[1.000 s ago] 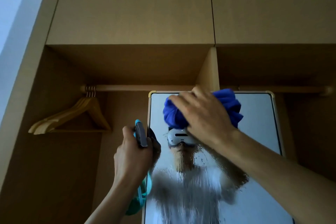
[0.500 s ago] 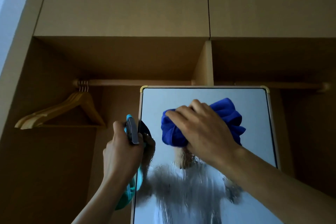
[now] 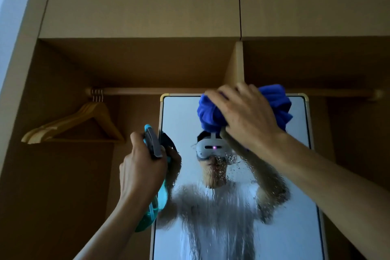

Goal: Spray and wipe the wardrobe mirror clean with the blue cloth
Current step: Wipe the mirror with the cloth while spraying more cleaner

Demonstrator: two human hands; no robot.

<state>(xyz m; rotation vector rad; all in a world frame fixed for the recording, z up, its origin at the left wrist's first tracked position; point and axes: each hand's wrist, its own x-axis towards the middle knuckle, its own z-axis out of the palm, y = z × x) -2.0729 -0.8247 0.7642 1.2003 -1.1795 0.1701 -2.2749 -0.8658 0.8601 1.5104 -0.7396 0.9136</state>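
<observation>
Both hands were occupied: the right hand (image 3: 247,118) clamped the bunched blue cloth (image 3: 276,107) against the top edge of the wet mirror (image 3: 232,217), while the left hand (image 3: 141,173) gripped the teal spray bottle (image 3: 157,200) beside the mirror's left frame.

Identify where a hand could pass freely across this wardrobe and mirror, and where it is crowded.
Free: the mirror glass right of the wet streaks, and the rail stretch between the hangers and the mirror's top corner. Crowded: the mirror's top, under the right hand and blue cloth, and its left edge, by the left hand holding the spray bottle.
</observation>
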